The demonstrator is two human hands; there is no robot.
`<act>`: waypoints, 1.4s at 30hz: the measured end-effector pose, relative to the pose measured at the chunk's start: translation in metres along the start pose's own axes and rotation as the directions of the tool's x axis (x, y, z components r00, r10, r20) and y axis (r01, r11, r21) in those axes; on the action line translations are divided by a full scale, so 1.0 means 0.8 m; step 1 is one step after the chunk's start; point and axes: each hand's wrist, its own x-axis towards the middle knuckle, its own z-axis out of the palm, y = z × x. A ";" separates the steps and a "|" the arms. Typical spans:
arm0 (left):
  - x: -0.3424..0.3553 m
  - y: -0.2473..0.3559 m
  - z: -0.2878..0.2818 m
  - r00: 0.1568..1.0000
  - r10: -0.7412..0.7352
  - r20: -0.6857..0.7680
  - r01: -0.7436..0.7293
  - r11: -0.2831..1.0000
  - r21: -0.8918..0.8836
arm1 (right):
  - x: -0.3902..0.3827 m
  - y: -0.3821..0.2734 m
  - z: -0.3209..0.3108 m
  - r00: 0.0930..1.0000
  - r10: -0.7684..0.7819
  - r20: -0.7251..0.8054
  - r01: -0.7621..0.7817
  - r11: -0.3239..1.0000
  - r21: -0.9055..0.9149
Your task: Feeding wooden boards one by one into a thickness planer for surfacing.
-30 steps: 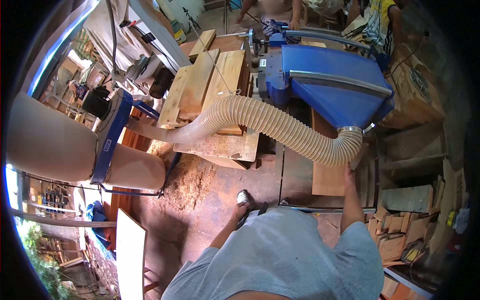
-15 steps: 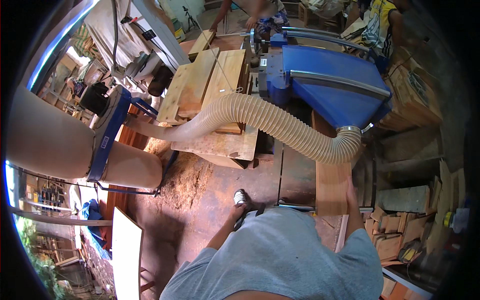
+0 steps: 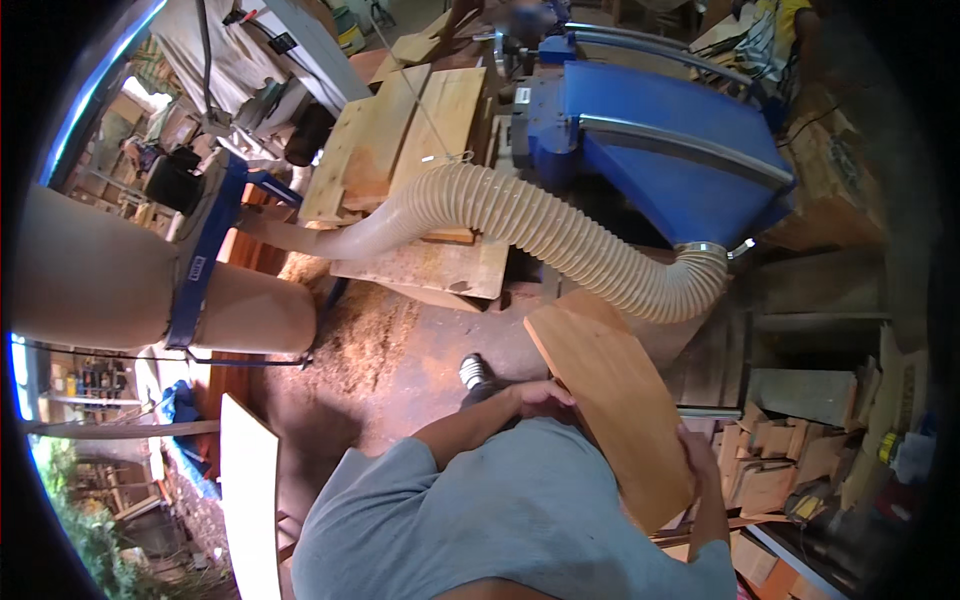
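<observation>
A wide, flat wooden board (image 3: 620,410) is tilted across the front of my body, in front of my shirt. My right hand (image 3: 702,458) grips its right edge, with the thumb lying on the upper face. At the board's left edge is my left hand (image 3: 543,397), its fingers curled against the edge and partly hidden. Just beyond the board's far end, a ribbed hose (image 3: 560,235) runs to the hood of a blue planer-like machine (image 3: 665,115).
Stacked planks (image 3: 440,120) rest on a bench to the far left of the machine. A dust collector (image 3: 205,255) stands at left beside wood shavings (image 3: 365,330). Offcuts (image 3: 770,460) fill a rack at right. A pale panel (image 3: 248,480) leans at lower left. Other people are partly visible beyond the machine.
The board has come out from beneath the hose toward me and turned, its far end swinging left. My left hand has risen from beside my body to the board's left edge.
</observation>
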 end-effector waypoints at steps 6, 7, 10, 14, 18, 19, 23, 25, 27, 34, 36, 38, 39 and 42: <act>-0.097 -0.040 -0.041 0.996 0.073 -0.056 -0.085 0.964 -0.250 | -0.027 -0.168 0.054 0.952 -0.285 0.114 0.304 0.827 -0.472; -0.114 -0.045 -0.047 0.988 0.123 -0.093 -0.144 0.948 -0.285 | -0.028 -0.196 0.073 0.929 -0.348 0.125 0.356 0.750 -0.558; -0.168 -0.059 -0.069 0.931 0.257 -0.258 -0.342 0.861 -0.377 | -0.020 -0.266 0.135 0.844 -0.439 0.307 0.520 0.536 -0.665; -0.253 -0.060 -0.117 0.778 0.473 -0.414 -0.610 0.725 -0.319 | 0.025 -0.313 0.245 0.755 -0.412 0.510 0.652 0.388 -0.651; -0.340 -0.047 -0.163 0.577 0.581 -0.574 -0.813 0.472 -0.340 | 0.093 -0.338 0.391 0.653 -0.291 0.699 0.756 0.299 -0.582; -0.359 -0.042 -0.176 0.508 0.636 -0.581 -0.860 0.408 -0.307 | 0.105 -0.338 0.429 0.654 -0.275 0.704 0.754 0.308 -0.580; -0.428 -0.012 -0.236 0.162 0.412 -0.897 -0.986 0.022 -0.168 | 0.116 -0.345 0.572 0.495 -0.297 0.816 0.793 0.538 -0.286; -0.465 0.013 -0.266 0.096 0.628 -0.772 -0.994 0.097 -0.045 | 0.095 -0.349 0.635 0.454 -0.382 0.805 0.723 0.686 -0.082; -0.509 0.052 -0.296 0.055 0.635 -0.771 -0.998 0.053 -0.027 | 0.074 -0.363 0.706 0.491 -0.463 0.738 0.612 0.786 0.085; -0.566 0.125 -0.314 -0.100 0.746 -0.659 -0.992 -0.122 0.012 | 0.067 -0.454 0.935 0.776 -0.374 0.508 0.369 0.922 0.116; -0.581 0.130 -0.311 0.052 0.687 -0.725 -0.906 -0.273 -0.323 | 0.075 -0.466 1.004 0.849 -0.340 0.404 0.286 0.939 0.190; -0.592 0.143 -0.312 -0.036 0.749 -0.661 -0.898 -0.314 -0.308 | 0.075 -0.465 1.055 0.839 -0.478 0.261 0.383 0.859 0.341; -0.599 0.152 -0.315 -0.042 0.760 -0.648 -0.954 -0.224 -0.201 | 0.077 -0.465 1.067 0.862 -0.474 0.180 0.387 0.844 0.370; -0.618 0.179 -0.331 -0.098 0.806 -0.584 -0.991 -0.029 0.127 | 0.086 -0.462 1.050 0.791 -0.391 0.470 0.333 0.920 0.206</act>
